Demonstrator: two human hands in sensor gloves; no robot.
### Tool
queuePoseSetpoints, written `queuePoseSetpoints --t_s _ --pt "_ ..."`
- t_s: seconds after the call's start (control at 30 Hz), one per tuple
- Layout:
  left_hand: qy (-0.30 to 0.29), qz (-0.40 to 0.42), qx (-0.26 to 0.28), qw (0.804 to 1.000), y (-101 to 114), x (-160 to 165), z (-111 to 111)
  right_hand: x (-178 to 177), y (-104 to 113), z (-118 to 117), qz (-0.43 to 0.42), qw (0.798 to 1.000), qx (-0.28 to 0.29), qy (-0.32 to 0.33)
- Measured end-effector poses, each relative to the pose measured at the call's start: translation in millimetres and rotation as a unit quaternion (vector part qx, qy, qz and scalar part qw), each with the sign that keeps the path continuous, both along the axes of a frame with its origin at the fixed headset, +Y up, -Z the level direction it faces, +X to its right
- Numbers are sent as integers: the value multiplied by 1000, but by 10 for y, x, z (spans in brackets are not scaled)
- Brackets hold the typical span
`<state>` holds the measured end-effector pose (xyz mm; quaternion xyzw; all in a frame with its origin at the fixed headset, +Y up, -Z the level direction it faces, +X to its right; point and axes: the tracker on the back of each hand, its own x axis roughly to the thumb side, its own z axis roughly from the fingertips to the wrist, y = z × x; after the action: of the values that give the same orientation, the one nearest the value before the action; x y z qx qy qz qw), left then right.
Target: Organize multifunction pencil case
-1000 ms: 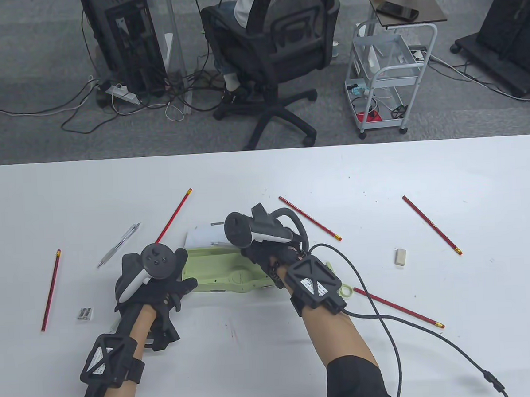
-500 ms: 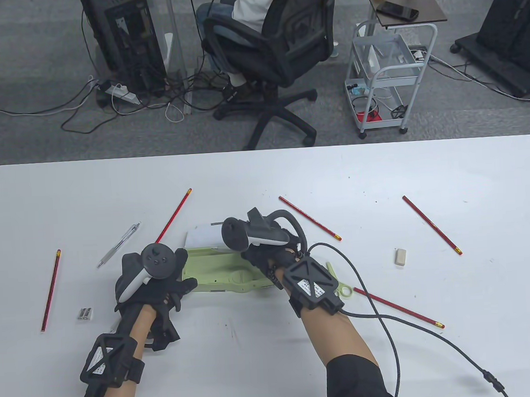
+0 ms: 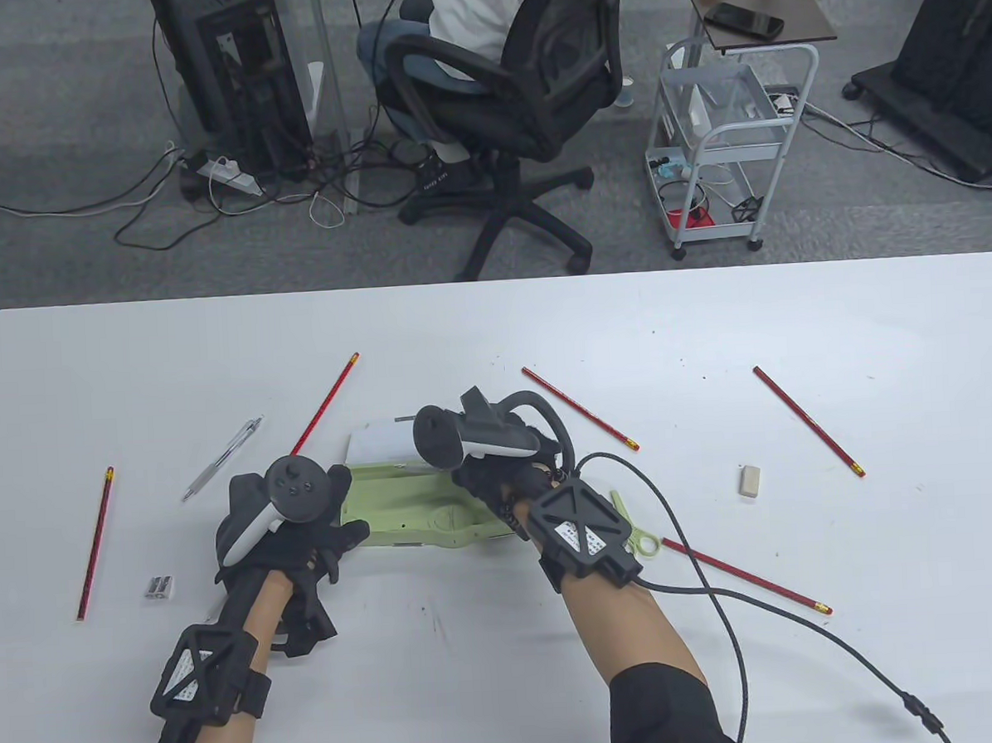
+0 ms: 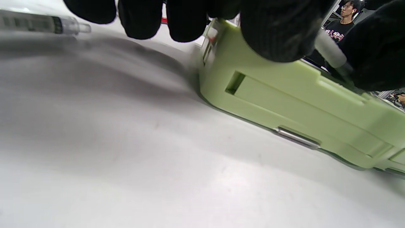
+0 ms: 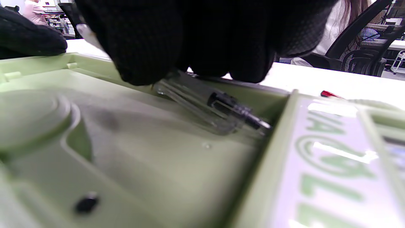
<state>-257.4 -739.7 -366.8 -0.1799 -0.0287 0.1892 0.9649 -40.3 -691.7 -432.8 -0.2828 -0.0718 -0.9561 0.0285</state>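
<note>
The green pencil case lies open on the tabletop between my hands, its long axis running left to right. My right hand is over its far right part, fingertips pinching a clear pen that slants down into the tray, tip toward the lid — I judge it is nearly laid in. My left hand grips the case's left end, thumb on top, steadying it. The next pieces lie outward: a second pen and a red pencil nearer my left hand, other pencils, an eraser and green scissors off to my right.
</note>
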Motion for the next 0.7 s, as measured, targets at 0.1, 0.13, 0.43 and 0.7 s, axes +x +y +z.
queuePoseSetpoints --t_s 0.1,0.13,0.43,0.7 --pt "0 0 -1 1000 0 -1 -2 -2 4 -4 1 1000 -2 0" --pt "0 1 -1 1000 -1 -1 -1 -1 4 -7 1 1000 -3 -1" --pt "2 9 -1 1000 -6 -4 -2 242 175 26 -32 999 -16 -32" --pt "1 5 -2 1000 0 -5 -7 857 217 275 -69 994 -32 -82"
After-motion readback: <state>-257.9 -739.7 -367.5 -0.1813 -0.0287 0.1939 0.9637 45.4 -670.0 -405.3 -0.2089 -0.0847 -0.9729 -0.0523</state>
